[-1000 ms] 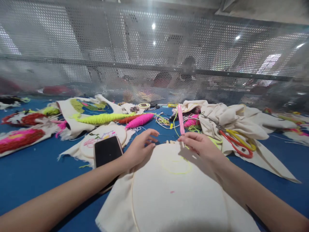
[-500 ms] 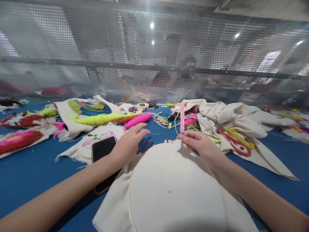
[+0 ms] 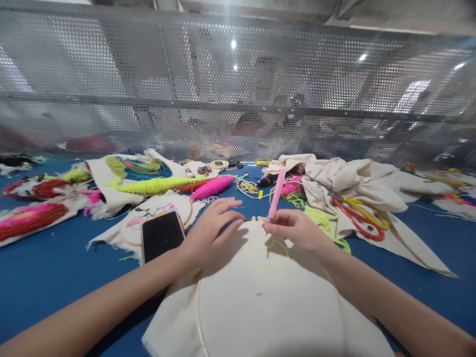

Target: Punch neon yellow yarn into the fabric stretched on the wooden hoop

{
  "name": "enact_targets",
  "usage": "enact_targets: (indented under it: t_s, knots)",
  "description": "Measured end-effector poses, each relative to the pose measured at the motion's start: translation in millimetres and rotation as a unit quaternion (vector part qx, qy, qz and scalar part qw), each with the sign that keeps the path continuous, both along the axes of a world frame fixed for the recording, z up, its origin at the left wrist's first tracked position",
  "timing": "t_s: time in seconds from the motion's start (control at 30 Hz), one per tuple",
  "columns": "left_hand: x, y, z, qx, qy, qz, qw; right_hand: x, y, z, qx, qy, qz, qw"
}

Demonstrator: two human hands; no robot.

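A large embroidery hoop [image 3: 201,317] holds cream cloth stretched flat in front of me, with a thin yellow-green stitched ring [image 3: 266,253] near its far edge. My right hand [image 3: 297,229] is closed round a pink punch needle [image 3: 275,193], its tip down on the ring. My left hand [image 3: 211,229] rests on the hoop's far left edge, fingers stretched out. Neon yellow-green yarn [image 3: 320,218] trails from the needle to the right.
A black phone [image 3: 160,236] lies on a smaller embroidered hoop [image 3: 163,206] to the left. Pink and green yarn skeins [image 3: 178,184], finished tufted pieces [image 3: 29,213], a heap of cream cloth [image 3: 353,183] and red-and-yellow scissors [image 3: 362,218] cover the blue table. A perforated metal screen [image 3: 238,84] stands behind.
My right hand has moved left and down, tilting the punch needle and setting its tip on the stitched ring. My left hand has come down onto the hoop's edge.
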State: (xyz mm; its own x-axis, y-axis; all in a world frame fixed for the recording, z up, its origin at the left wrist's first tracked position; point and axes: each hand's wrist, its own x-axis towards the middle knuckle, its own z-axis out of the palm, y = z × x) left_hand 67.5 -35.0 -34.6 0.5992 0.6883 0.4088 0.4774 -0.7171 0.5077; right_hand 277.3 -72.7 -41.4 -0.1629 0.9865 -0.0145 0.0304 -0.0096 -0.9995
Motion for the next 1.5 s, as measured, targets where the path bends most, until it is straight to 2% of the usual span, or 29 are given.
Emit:
enact_targets:
  t_s: [0.07,0.1,0.2,0.27,0.33,0.53,0.7,0.8,0.9,1.1,1.5]
  knots:
    - [10,-7,4.7,-0.132,-0.068,-0.024,0.989,-9,-1,0.6,-0.005,0.033,0.005,0.999]
    - [15,-10,6.7,-0.204,-0.107,-0.033,0.973,-13,-2,1.0,-0.007,0.047,0.005,0.999]
    - [22,-17,9.9,-0.384,-0.194,-0.047,0.901,-21,-4,1.7,-0.013,0.072,0.007,0.997]
    - [21,-17,8.9,-0.454,-0.202,-0.047,0.867,-22,-5,1.2,-0.021,0.082,0.017,0.996]
    - [18,-16,6.7,-0.476,-0.177,-0.06,0.859,-22,-7,0.5,-0.02,0.095,0.025,0.995]
    - [13,-9,9.6,-0.379,-0.098,-0.109,0.914,-22,-11,0.1,-0.024,0.067,0.004,0.997]
    - [12,-8,9.0,-0.367,-0.079,-0.135,0.917,-21,-11,-3.3,-0.033,0.117,0.029,0.992]
    - [13,-10,5.4,-0.348,-0.073,-0.118,0.927,-21,-11,-2.3,-0.031,0.107,0.033,0.993]
    - [15,-13,4.5,-0.294,-0.066,-0.109,0.947,-21,-14,1.8,-0.048,0.102,0.019,0.993]
    - [15,-16,3.3,-0.202,-0.056,-0.085,0.974,-17,-15,5.2,-0.034,0.155,-0.011,0.987]
    - [12,-17,2.3,-0.152,-0.02,-0.039,0.987,-14,-13,4.8,0.03,0.094,-0.022,0.995]
